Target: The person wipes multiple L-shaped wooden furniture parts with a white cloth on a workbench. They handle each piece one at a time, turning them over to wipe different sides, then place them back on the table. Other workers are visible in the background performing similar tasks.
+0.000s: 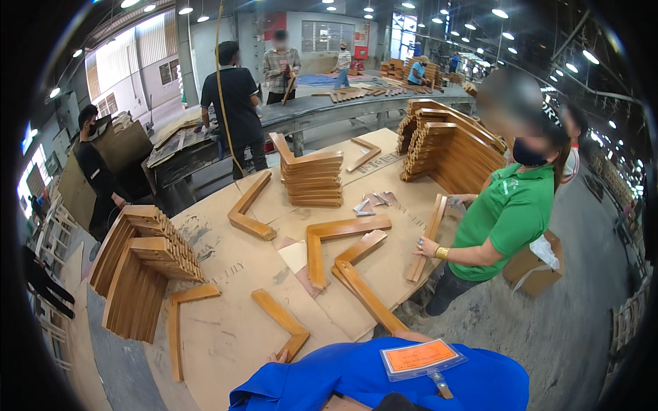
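Observation:
Near the table's front edge lies an L-shaped wooden piece [282,316], its corner toward me. My left hand [279,357] has its fingers closed on that corner, the rest hidden by my blue sleeve. Another L-shaped piece [367,294] runs from the table's middle down to my right hand [414,335], which meets its near end; most of this hand is hidden behind my sleeve and badge. Just beyond it rests a third L-shaped piece [317,248]. Across on the right, a co-worker in green [510,212] holds a wooden piece [426,240] upright on edge with both hands.
Stacks of L-shaped pieces stand at the left [140,281], the back middle [312,179] and the back right [452,147]. Single pieces lie between them, with sandpaper scraps [373,202] mid-table. An open carton [538,264] sits on the floor behind the co-worker.

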{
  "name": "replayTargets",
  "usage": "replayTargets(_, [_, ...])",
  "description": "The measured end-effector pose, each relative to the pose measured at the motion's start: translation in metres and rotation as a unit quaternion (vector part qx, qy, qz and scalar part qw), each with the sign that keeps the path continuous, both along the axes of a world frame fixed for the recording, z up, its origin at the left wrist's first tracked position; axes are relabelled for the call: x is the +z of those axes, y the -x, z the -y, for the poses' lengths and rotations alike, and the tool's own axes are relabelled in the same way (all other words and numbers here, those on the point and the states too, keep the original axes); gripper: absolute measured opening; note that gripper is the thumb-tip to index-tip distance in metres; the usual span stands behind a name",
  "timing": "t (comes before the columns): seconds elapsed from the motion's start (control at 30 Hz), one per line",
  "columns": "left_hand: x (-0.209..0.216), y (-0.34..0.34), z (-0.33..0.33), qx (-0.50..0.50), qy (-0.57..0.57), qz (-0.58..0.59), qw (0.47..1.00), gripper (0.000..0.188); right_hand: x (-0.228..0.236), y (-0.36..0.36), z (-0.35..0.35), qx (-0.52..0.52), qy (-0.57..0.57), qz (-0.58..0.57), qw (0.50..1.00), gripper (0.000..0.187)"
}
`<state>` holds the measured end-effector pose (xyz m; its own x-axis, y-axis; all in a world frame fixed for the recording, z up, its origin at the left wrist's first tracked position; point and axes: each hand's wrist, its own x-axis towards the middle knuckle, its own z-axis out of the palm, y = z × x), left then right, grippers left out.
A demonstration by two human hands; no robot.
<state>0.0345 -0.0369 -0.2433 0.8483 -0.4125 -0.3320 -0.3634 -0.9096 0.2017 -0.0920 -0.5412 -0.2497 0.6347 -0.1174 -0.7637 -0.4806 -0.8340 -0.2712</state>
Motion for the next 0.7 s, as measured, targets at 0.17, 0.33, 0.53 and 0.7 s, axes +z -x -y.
replayTargets(0.17, [0.01, 0.012, -0.003, 0.028, -0.003, -0.015, 0.999, 0.066, -0.009, 0.004, -0.002, -0.034, -0.016, -0.018, 0.999, 0.035])
replayTargets(0.33, [-0.002, 0.01, -0.003, 0.053, 0.008, 0.007, 0.999, 0.063, -0.015, -0.001, -0.009, -0.063, -0.035, -0.02, 0.997, 0.036])
replayTargets(0.53, [-0.033, 0.001, -0.011, 0.107, 0.017, -0.028, 0.994, 0.074, -0.025, -0.008, -0.014, -0.092, -0.056, -0.023, 0.994, 0.037])
replayTargets(0.7, [-0.03, -0.006, -0.013, 0.107, -0.016, -0.06, 0.992, 0.08, -0.025, -0.002, -0.016, -0.059, -0.041, -0.012, 0.997, 0.039])
